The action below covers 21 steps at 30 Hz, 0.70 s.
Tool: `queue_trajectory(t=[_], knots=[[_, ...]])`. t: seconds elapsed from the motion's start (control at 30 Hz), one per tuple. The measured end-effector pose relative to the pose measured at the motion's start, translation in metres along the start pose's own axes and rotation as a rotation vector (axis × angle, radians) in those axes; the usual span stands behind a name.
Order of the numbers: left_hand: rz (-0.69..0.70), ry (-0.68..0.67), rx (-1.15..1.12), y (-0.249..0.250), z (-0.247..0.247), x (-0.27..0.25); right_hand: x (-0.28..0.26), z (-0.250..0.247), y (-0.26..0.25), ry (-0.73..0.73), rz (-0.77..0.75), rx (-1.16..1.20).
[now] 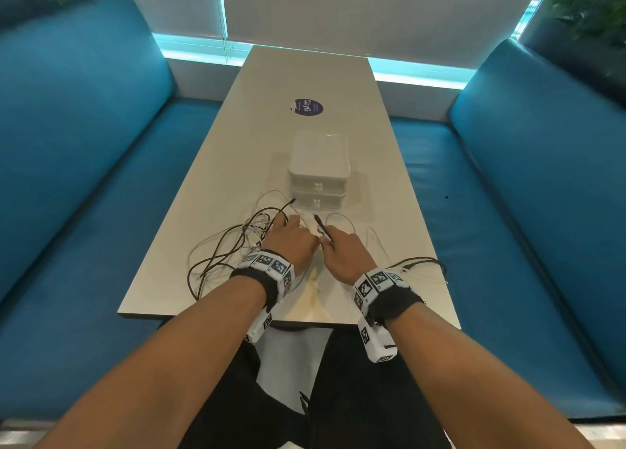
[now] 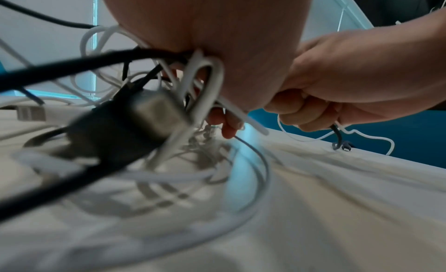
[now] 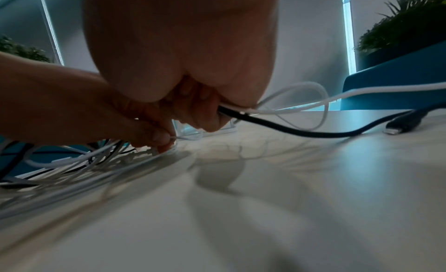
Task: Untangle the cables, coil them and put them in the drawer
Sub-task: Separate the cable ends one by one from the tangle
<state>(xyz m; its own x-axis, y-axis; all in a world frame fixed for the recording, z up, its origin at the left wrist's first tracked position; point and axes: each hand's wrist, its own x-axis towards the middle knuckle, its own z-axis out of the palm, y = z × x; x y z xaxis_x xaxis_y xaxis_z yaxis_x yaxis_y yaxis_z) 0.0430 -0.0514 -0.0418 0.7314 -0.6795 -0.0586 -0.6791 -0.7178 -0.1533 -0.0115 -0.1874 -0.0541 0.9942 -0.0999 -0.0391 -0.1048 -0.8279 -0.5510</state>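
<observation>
A tangle of black and white cables [image 1: 233, 245] lies on the near part of the white table [image 1: 305, 76]. My left hand [image 1: 291, 242] sits in the tangle, its fingers curled around white cable loops [image 2: 205, 81] and a black cable. My right hand [image 1: 342, 252] grips a black cable [image 3: 277, 127] together with a white one; the black end [image 1: 318, 221] sticks up past its fingers. A black plug [image 3: 405, 123] lies on the table to the right. The white two-drawer box [image 1: 318, 170] stands just beyond both hands, drawers closed.
Blue bench seats [image 1: 84, 143] run along both sides of the table. A purple round sticker [image 1: 308, 107] is on the tabletop beyond the box. More cable [image 1: 420, 262] trails off to the right near the table edge. Plants stand in the far corners.
</observation>
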Motion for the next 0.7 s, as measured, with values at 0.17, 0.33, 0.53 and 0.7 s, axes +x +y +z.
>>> queue_trajectory(t=[0.17, 0.33, 0.53, 0.7], knots=[[0.010, 0.016, -0.067, -0.004, -0.001, 0.001, -0.002, 0.010, 0.008, -0.130, 0.081, -0.067], [-0.043, -0.023, -0.055, -0.014, 0.001, 0.003, -0.005, 0.003, 0.020, -0.056, 0.033, -0.108], [-0.066, 0.001, -0.041, -0.011, 0.002, 0.006, -0.003, -0.023, 0.041, -0.012, 0.109, -0.308], [-0.078, 0.017, -0.033, -0.013, 0.001, 0.005, -0.009, -0.049, 0.068, 0.012, 0.283, -0.382]])
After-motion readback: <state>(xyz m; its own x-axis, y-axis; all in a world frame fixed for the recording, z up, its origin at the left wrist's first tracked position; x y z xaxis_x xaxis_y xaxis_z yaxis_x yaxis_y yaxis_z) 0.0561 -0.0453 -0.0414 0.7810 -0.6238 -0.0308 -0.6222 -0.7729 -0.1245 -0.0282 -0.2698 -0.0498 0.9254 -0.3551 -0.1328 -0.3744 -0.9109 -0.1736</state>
